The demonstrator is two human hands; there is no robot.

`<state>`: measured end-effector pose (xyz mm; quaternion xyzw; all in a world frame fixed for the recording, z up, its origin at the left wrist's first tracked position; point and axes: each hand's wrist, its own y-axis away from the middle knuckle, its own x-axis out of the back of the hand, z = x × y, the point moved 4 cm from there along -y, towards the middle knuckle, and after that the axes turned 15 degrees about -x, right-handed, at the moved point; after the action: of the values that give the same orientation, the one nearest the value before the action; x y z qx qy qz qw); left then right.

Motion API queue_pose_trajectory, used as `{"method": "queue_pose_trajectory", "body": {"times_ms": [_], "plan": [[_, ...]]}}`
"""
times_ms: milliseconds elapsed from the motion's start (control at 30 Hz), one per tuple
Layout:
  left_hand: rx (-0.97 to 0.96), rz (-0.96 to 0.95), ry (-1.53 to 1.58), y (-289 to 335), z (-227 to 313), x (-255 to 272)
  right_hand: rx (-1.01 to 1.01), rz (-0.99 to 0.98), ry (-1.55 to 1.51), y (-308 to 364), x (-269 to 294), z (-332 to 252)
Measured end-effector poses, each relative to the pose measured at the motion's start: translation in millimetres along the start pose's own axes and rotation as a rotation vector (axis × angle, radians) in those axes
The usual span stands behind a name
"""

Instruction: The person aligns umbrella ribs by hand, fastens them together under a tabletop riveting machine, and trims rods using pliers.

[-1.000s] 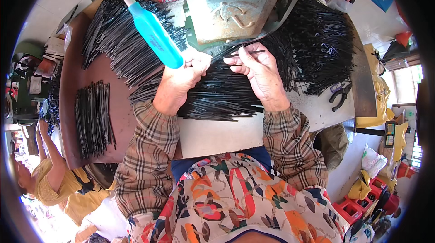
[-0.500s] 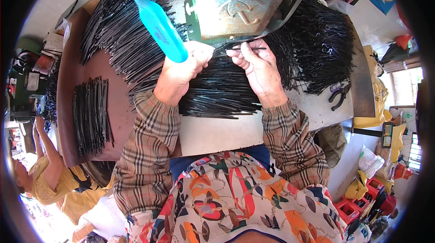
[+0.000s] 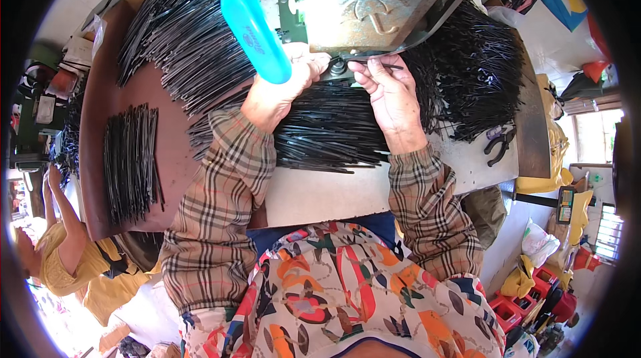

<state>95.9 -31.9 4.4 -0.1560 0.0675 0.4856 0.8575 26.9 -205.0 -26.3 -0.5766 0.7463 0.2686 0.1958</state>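
Observation:
My right hand (image 3: 388,84) pinches a thin black strip (image 3: 394,66) between thumb and fingers, just below the rusty metal machine (image 3: 364,8). Beside a small round metal part (image 3: 338,66) at the machine's lower edge, my left hand (image 3: 294,78) has its fingers closed. Whatever it grips, perhaps a dark end by the fingertips, is too small to make out. Beneath both hands lies a bundle of black strips (image 3: 327,128). A bright blue handle-shaped thing (image 3: 250,24) hangs in front of the left hand and covers part of it.
Long black strips (image 3: 193,44) lie in a heap at left, with a smaller bundle (image 3: 132,161) nearer me. Another dense pile (image 3: 474,71) is at right, beside black-handled pliers (image 3: 499,146). A person in yellow (image 3: 63,251) is at far left.
Both hands have shifted slightly right relative to my view. The gap between them shows the round metal part more plainly now. The black strip stays in my right hand.

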Motion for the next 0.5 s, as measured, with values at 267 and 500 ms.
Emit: {"method": "queue_pose_trajectory", "body": {"times_ms": [267, 500], "plan": [[0.057, -0.101, -0.012, -10, 0, 3, -0.014, 0.032, 0.025, 2, 3, -1], [0.248, -0.024, -0.154, -14, 9, 5, -0.016, 0.035, 0.011, 3, -2, 1]]}}
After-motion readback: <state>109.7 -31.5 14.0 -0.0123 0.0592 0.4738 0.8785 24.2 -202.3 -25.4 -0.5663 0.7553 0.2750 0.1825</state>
